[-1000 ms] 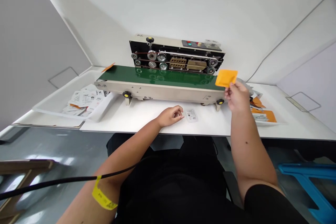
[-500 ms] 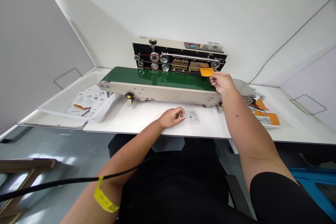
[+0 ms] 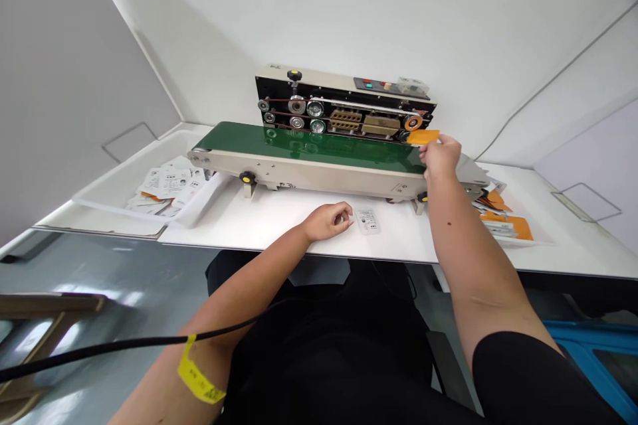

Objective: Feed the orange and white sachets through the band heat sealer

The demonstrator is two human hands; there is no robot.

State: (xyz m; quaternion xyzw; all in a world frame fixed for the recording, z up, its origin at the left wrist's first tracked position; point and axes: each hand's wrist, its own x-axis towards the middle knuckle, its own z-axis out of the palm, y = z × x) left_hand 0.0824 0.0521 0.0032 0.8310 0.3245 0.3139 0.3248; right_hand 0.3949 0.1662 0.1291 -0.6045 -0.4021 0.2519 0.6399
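orange packet [image 3: 423, 137] shifts to the machine's right-end wheels

the orange packet, right of centre in the upper half of the frame, has moved rightward from its spot farther along the green belt [image 3: 299, 149]. it now sits beside the wheels at the right end of the machine [image 3: 319, 78], still unreleased, so it is probably being lined up there.

the person's right hand [image 3: 442, 158] pinches its right end, forearm rising from the lower right. the left hand [image 3: 329, 221] has stayed on the white table [image 3: 279, 222] at centre, fingers loosely curled with nothing visible inside, just beside a printed clear packet [image 3: 369, 220].
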